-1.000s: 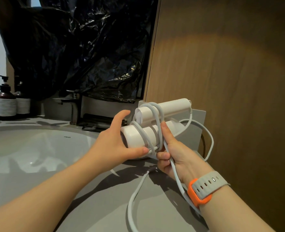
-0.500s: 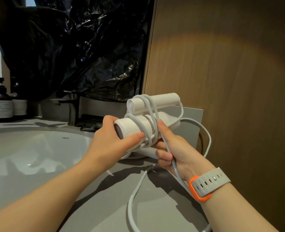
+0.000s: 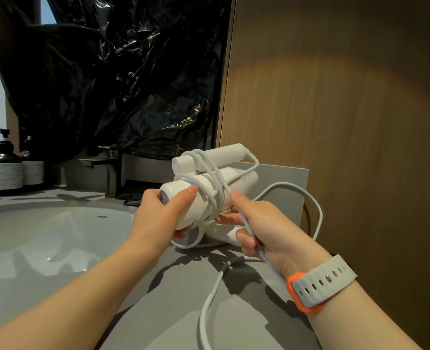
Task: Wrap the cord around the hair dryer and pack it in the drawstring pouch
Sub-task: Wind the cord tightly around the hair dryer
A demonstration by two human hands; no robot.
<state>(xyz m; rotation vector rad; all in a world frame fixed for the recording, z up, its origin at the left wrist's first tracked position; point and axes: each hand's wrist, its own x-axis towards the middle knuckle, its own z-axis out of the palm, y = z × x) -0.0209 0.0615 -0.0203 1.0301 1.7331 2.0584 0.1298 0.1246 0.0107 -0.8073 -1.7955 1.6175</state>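
Left hand grips barrel end of hair dryer, thumb on top. Right hand pinches cord, several turns already wound; slack loops right and trails down over surface. Dryer held above surface's back right corner. Wood panel close right, sink left; basin mark reads roughly "FRENZA". Pump bottles' labels illegible.

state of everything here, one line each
hair dryer: handle folded, held in the air
cord: several turns wrapped round the dryer, rest loose
left hand: grips the dryer's barrel
right hand: grips the cord
faucet: no water running
pump bottles: upright
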